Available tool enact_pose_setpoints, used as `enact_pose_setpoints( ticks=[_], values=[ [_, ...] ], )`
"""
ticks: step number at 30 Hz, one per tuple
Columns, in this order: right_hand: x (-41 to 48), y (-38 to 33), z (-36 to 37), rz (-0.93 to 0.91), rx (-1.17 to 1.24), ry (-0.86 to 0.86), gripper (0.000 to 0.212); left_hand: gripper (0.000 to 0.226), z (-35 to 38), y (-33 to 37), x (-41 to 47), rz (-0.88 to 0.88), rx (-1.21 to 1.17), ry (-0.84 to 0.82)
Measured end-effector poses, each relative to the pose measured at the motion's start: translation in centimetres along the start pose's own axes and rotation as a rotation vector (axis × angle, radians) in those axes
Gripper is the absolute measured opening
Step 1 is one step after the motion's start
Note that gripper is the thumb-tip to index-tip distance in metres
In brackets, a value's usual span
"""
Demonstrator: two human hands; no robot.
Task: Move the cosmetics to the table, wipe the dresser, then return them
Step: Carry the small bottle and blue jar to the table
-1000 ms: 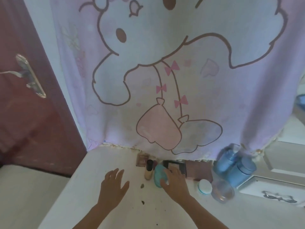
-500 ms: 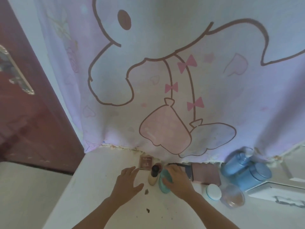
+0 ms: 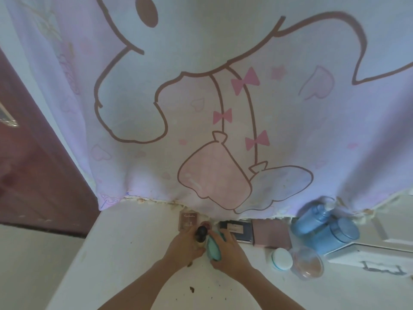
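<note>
- Our left hand (image 3: 184, 246) now has its fingers curled round the small beige bottle with a black cap (image 3: 201, 234); half a second ago they were spread flat on the surface just short of it.
- Our right hand (image 3: 229, 250) keeps its hold on the flat teal oval case (image 3: 213, 248), fingers wrapped over the far edge and thumb under the near end; the case has been tipped up on its edge since a second ago, when it lay under the palm.
- The two hands have drawn together and the bottle and case almost touch between them.
- Both forearms come in from the bottom edge and meet in a narrow V, wrists low over the white dresser top (image 3: 125, 253).
- Behind the bottle a small brown card-like packet (image 3: 188, 219) stands by the hem of the pink cartoon-print curtain (image 3: 223, 108).
- To the right lie a dark flat palette (image 3: 235, 228) and a mauve flat palette (image 3: 271, 233), side by side.
- Nearer us sit a small white jar with a teal rim (image 3: 282, 258) and a clear round lidded pot (image 3: 308, 265), just touching.
- Two blue bottles (image 3: 324, 229) lie at the far right.
- Dark crumbs (image 3: 191, 289) speckle the top between our arms.
</note>
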State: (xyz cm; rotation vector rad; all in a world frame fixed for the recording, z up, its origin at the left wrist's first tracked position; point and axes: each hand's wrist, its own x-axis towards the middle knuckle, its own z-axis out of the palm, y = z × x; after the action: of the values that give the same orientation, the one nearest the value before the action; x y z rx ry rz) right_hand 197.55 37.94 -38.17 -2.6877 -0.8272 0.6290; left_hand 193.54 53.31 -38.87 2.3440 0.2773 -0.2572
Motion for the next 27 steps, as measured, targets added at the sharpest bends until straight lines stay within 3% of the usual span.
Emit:
enact_pose_setpoints(
  ticks=[8,13,19,27],
  values=[
    [-0.2,-0.7,-1.1,-0.083,0.112,0.001,0.076,0.04,-1.6,-2.0,-2.7,-0.105,-0.054,0.148],
    [0.4,-3.7,-1.4,-0.264,0.119,0.014,0.074,0.074,-4.1,-4.3,-7.7,-0.232,-0.205,0.32],
    [1.1,-10.8,1.7,-0.51,0.151,-0.094,0.076,0.035,-5.7,-6.9,-17.5,-0.53,-0.272,0.557],
    [-4.0,-24.5,6.3,-0.914,0.081,-0.275,0.075,0.023,-5.6,-9.6,-32.9,-0.831,-0.405,0.992]
  ],
)
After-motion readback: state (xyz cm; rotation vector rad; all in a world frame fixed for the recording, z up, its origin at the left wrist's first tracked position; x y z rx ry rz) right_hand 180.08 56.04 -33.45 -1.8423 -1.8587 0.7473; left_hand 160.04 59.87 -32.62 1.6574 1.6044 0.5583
